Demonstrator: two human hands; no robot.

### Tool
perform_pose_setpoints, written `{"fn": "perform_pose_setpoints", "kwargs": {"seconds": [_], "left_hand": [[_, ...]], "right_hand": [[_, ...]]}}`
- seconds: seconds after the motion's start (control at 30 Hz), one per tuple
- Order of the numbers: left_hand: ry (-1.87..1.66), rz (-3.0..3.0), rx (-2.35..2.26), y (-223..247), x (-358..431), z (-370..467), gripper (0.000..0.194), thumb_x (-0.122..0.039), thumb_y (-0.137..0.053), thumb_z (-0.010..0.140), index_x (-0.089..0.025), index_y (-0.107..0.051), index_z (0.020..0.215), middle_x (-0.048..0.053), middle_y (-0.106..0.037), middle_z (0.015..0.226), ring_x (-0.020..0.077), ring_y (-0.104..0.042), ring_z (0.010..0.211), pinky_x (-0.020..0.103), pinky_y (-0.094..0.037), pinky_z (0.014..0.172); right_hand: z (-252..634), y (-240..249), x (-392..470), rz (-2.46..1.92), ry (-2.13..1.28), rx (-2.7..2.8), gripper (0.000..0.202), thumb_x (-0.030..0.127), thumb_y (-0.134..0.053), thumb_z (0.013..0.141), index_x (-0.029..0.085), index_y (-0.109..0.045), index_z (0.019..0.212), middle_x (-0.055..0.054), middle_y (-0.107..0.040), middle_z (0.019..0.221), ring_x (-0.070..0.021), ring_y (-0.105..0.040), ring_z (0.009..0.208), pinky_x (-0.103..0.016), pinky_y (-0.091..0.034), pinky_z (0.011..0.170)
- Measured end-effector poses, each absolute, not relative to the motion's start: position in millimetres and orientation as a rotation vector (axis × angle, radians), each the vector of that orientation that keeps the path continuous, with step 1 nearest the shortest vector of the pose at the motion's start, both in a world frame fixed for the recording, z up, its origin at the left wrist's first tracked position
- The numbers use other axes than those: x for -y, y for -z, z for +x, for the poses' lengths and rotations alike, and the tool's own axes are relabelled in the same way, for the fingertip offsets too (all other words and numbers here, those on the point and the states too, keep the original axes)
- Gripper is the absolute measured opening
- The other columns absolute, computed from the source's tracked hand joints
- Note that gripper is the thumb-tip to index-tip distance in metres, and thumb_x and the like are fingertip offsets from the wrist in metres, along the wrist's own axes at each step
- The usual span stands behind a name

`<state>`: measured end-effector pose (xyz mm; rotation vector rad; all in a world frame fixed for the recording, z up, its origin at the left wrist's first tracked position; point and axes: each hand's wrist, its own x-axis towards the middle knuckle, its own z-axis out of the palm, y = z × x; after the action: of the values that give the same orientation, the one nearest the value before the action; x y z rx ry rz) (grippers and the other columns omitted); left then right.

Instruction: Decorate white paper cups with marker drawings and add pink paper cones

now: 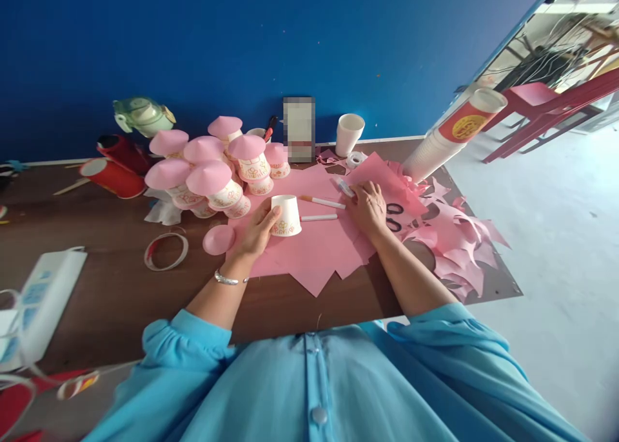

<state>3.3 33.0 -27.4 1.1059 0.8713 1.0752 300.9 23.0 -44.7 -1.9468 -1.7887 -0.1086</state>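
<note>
My left hand (261, 229) is closed around a white paper cup (286, 216), turned upside down, with flowers and grass drawn near its rim. My right hand (370, 207) rests on the pink paper (316, 255), fingers curled at the end of a small whitish tube (344, 186); its exact kind is unclear. Between the hands lie a marker with an orange-brown end (323, 201) and a white marker with a red end (318, 218). Black scissors handles (394, 217) show just right of my right hand, the blades hidden. A pink paper cone (218, 240) lies left of the cup.
Several stacked cups with pink cone roofs (210, 178) stand at the back left. A phone (298, 129) leans on the wall beside a white cup (349, 134). Pink scraps (459, 249) and a tall cup stack (435, 152) fill the right. A tape ring (166, 251) lies left.
</note>
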Motion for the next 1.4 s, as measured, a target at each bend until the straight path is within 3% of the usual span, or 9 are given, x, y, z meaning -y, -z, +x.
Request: {"fn": "perform_pose_setpoints", "kwargs": {"seconds": [0.17, 0.37, 0.6, 0.8, 1.17, 1.3, 1.4], "left_hand": [[-1.136, 1.097, -0.878, 22.9, -32.2, 5.6, 0.053, -0.068, -0.081, 0.081, -0.022, -0.076, 0.108, 0.008, -0.075, 0.096, 0.0254, -0.071, 0.096, 0.036, -0.056, 0.075], [-1.163, 1.119, -0.894, 24.7, -31.4, 5.5, 0.046, -0.062, -0.08, 0.086, -0.023, -0.076, 0.11, 0.007, -0.074, 0.1, 0.0228, -0.07, 0.096, 0.036, -0.057, 0.08], [-1.136, 1.125, -0.879, 30.1, -31.6, 3.1, 0.04, -0.059, -0.074, 0.092, -0.022, -0.075, 0.108, 0.007, -0.072, 0.103, 0.0232, -0.069, 0.099, 0.036, -0.058, 0.083], [-1.139, 1.129, -0.873, 24.9, -29.6, 3.9, 0.039, -0.058, -0.074, 0.092, -0.022, -0.075, 0.106, 0.007, -0.072, 0.104, 0.0233, -0.068, 0.1, 0.037, -0.056, 0.087], [-1.174, 1.2, -0.881, 24.8, -31.4, 2.1, 0.045, -0.058, -0.074, 0.092, -0.024, -0.074, 0.121, 0.008, -0.071, 0.116, 0.0246, -0.067, 0.11, 0.036, -0.054, 0.093], [-1.227, 1.248, -0.909, 26.7, -35.2, 0.3, 0.047, -0.063, -0.073, 0.091, -0.023, -0.073, 0.116, 0.007, -0.072, 0.11, 0.026, -0.068, 0.108, 0.04, -0.056, 0.093], [-1.223, 1.271, -0.928, 27.0, -36.4, 0.2, 0.049, -0.067, -0.073, 0.09, -0.023, -0.073, 0.111, 0.007, -0.072, 0.104, 0.0258, -0.069, 0.1, 0.041, -0.058, 0.085]], "right_hand": [[296.5, 35.4, -18.3, -1.835, 0.161, 1.816, 0.028, 0.03, -0.054, 0.103, 0.022, -0.075, 0.121, -0.014, -0.068, 0.119, -0.0298, -0.061, 0.108, -0.044, -0.056, 0.097], [281.6, 29.1, -9.4, -1.678, 0.097, 2.116, 0.028, 0.036, -0.056, 0.106, 0.024, -0.08, 0.112, -0.012, -0.072, 0.115, -0.0294, -0.061, 0.106, -0.043, -0.056, 0.094], [285.9, 33.9, -13.2, -1.723, 0.018, 2.098, 0.021, 0.031, -0.063, 0.1, 0.026, -0.082, 0.105, -0.011, -0.073, 0.112, -0.0303, -0.061, 0.106, -0.044, -0.057, 0.09], [291.6, 37.1, -15.8, -1.752, 0.059, 2.068, 0.02, 0.027, -0.059, 0.099, 0.021, -0.079, 0.099, -0.013, -0.073, 0.111, -0.0304, -0.063, 0.105, -0.043, -0.058, 0.09], [291.4, 35.5, -13.9, -1.754, 0.084, 2.034, 0.026, 0.031, -0.054, 0.104, 0.02, -0.077, 0.111, -0.013, -0.073, 0.113, -0.0307, -0.062, 0.107, -0.043, -0.057, 0.094], [292.8, 34.4, -14.8, -1.834, 0.223, 1.88, 0.032, 0.028, -0.052, 0.104, 0.018, -0.071, 0.128, -0.016, -0.068, 0.127, -0.0319, -0.058, 0.115, -0.046, -0.053, 0.101], [297.3, 36.8, -17.8, -1.943, 0.23, 1.823, 0.032, 0.029, -0.055, 0.102, 0.017, -0.071, 0.127, -0.017, -0.068, 0.124, -0.0338, -0.058, 0.113, -0.048, -0.053, 0.099]]}}
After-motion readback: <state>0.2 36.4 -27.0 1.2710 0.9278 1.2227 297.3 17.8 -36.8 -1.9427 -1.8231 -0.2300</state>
